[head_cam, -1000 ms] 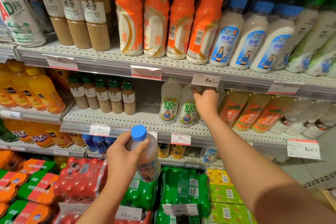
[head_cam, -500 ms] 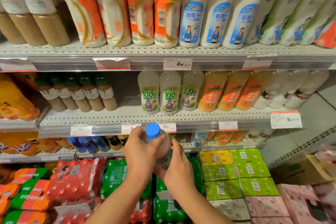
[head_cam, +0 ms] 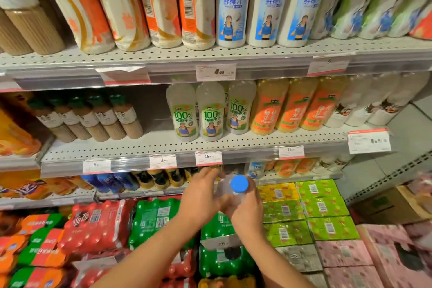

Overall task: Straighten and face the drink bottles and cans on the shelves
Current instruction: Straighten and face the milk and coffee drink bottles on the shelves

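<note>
We hold a small bottle with a blue cap (head_cam: 239, 184) in both hands, low down in front of the third shelf (head_cam: 70, 196). Our left hand (head_cam: 200, 199) wraps around the bottle's left side with curled fingers. Our right hand (head_cam: 248, 211) curls around its right side, just under the cap. The bottle looks pale, but it is blurry and mostly hidden by our hands, so we cannot read its label.

On the middle shelf (head_cam: 149, 147) stand three bottles that say 100% on green labels (head_cam: 209, 116). They stand upright and face us. Just to their right are orange-label bottles (head_cam: 268, 110). To the far left are little brown coffee bottles (head_cam: 109, 121).

On the top shelf (head_cam: 163, 58) stand tall white bottles with blue labels (head_cam: 232, 9), next to orange and white bottles (head_cam: 161, 4).

Near the floor are red packs (head_cam: 93, 224), green packs (head_cam: 154, 220) and yellow-green boxes (head_cam: 304, 208).
</note>
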`<act>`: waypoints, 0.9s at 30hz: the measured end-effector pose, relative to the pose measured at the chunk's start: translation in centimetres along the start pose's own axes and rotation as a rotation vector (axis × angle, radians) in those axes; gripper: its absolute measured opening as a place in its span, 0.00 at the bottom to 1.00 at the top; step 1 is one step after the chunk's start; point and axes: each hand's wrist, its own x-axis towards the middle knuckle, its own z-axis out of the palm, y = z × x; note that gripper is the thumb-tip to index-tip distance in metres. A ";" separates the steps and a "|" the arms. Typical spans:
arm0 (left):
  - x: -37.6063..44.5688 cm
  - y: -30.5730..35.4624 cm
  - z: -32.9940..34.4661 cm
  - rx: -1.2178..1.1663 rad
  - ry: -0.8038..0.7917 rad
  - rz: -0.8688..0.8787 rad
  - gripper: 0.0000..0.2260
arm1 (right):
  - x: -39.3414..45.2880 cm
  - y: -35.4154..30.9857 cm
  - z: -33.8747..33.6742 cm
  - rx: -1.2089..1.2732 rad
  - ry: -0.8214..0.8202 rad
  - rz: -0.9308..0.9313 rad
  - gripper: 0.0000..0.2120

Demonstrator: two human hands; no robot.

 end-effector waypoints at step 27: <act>2.3 -17.3 -2.0 0.527 -0.014 -0.264 0.37 | 13.8 8.6 3.0 -0.066 0.265 -0.103 0.36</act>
